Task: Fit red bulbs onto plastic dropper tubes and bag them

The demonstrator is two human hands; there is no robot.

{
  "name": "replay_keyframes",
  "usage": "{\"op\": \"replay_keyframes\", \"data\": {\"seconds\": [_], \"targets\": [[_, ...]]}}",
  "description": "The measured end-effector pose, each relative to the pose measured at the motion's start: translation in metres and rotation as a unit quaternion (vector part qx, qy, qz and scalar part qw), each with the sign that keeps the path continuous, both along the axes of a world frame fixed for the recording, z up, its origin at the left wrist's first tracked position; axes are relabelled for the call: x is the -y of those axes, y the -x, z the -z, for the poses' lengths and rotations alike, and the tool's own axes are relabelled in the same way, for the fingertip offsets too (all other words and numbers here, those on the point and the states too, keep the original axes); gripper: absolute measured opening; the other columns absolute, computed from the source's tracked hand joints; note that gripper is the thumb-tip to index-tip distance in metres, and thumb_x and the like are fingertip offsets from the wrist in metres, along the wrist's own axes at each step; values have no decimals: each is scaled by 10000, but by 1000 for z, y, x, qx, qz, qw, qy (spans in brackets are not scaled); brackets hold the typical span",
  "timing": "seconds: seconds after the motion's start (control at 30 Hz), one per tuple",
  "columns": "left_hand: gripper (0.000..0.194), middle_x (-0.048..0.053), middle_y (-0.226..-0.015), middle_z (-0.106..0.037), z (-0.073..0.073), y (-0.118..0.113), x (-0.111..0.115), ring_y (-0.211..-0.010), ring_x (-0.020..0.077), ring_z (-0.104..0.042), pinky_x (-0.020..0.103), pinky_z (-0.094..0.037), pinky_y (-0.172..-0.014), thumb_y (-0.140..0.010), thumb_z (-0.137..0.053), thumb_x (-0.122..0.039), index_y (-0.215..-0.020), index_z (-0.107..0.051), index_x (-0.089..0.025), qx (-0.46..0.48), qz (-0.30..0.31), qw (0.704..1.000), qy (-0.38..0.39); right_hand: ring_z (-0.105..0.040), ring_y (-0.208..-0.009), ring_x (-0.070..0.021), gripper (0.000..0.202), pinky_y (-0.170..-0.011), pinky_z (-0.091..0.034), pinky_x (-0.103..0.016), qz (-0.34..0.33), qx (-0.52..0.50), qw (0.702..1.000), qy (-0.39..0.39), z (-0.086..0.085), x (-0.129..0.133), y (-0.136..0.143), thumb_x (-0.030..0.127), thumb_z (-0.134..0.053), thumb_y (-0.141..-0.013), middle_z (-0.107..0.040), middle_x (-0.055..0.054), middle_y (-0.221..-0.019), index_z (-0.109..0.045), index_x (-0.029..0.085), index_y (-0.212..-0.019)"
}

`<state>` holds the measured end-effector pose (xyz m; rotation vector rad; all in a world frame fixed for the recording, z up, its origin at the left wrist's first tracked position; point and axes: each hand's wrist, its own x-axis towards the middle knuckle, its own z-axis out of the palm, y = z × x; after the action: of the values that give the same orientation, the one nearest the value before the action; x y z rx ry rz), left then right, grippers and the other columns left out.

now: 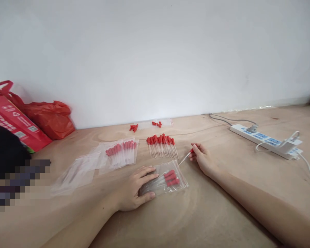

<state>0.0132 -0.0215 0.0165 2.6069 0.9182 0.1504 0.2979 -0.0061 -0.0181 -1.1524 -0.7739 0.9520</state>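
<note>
My left hand (133,189) lies with its fingers spread on a clear zip bag (182,182), pressing it to the table. Inside that bag are several droppers (172,178), their red rubber bulbs towards the right. Between the fingertips of my right hand (203,158) is a dropper (187,156), gripped by its red bulb. Its thin clear tip points down and left, close to the bag's upper right edge. Just beyond the bag, a row of loose droppers (162,146) lies with bulbs away from me.
Filled bags of droppers (121,151) lie left of the row, beside flat clear bags (80,172). Loose red bulbs (133,127) sit near the wall. A power strip (263,139) with cables is on the right. Red shopping bags (50,119) stand at the left.
</note>
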Motion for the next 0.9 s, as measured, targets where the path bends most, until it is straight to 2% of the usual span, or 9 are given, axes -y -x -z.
{"op": "replay_keyframes", "data": {"seconds": [0.17,0.3,0.37,0.43,0.53,0.63,0.7,0.8,0.9], "targets": [[538,23,-1398,-294,-3,-2,2,-1270,271,-269,458,-272,-1022,-818,-448,-491,-1306,-334,-295,-5,0,1000,0,-543,-483,-98,211,-458,-462,-221,-17,-74,997,22,-7,11,14,313,-582,-699,-537,54,-571,-442,213,-822],[590,44,-1382,-323,-6,-4,4,-1263,254,-285,439,-266,-1031,-819,-447,-483,-1333,-276,-251,7,2,1000,-4,-571,-540,-106,259,-552,-479,-246,-89,-84,992,42,-10,22,26,327,-616,-675,-581,36,-615,-412,213,-785],[601,51,-1382,-323,-6,-5,4,-1264,264,-282,451,-266,-1028,-818,-447,-482,-1338,-264,-242,7,2,1000,-2,-549,-537,-98,284,-543,-454,-234,-140,-34,989,35,-8,27,30,363,-638,-655,-575,36,-612,-430,205,-767],[609,50,-1388,-313,-5,-4,3,-1270,278,-266,470,-265,-1022,-813,-451,-486,-1340,-256,-250,3,-4,1000,4,-517,-531,-90,280,-524,-423,-223,-185,57,981,15,-5,29,30,383,-649,-643,-560,36,-604,-471,193,-747],[614,49,-1394,-302,-4,-3,3,-1281,290,-236,487,-258,-1019,-808,-456,-490,-1340,-251,-263,-3,-13,1000,11,-504,-567,-98,216,-534,-409,-228,-223,212,952,-12,0,27,28,353,-643,-653,-579,8,-676,-543,176,-725],[605,50,-1394,-300,-4,-4,4,-1282,277,-239,478,-252,-1024,-814,-452,-477,-1340,-246,-260,0,-11,1000,11,-543,-691,-130,142,-626,-430,-255,-223,307,923,-56,3,20,30,307,-599,-688,-606,-34,-831,-612,174,-734],[598,50,-1394,-300,-5,-4,4,-1280,268,-245,470,-250,-1028,-818,-451,-468,-1339,-249,-256,2,-9,1000,10,-561,-769,-154,150,-699,-432,-276,-208,322,921,-76,4,15,34,296,-554,-715,-614,-47,-873,-642,176,-736],[597,53,-1392,-303,-5,-5,5,-1280,266,-246,464,-253,-1029,-814,-457,-467,-1334,-260,-249,5,-12,1000,8,-570,-711,-165,187,-673,-435,-287,-180,344,920,-46,4,10,39,296,-521,-719,-623,-46,-763,-644,169,-656],[601,59,-1389,-308,-4,-5,5,-1281,263,-246,462,-251,-1032,-813,-462,-459,-1335,-263,-239,7,-13,1000,6,-555,-667,-152,205,-633,-422,-263,-189,389,901,-24,2,9,36,287,-546,-688,-610,-32,-689,-586,163,-530]]}}
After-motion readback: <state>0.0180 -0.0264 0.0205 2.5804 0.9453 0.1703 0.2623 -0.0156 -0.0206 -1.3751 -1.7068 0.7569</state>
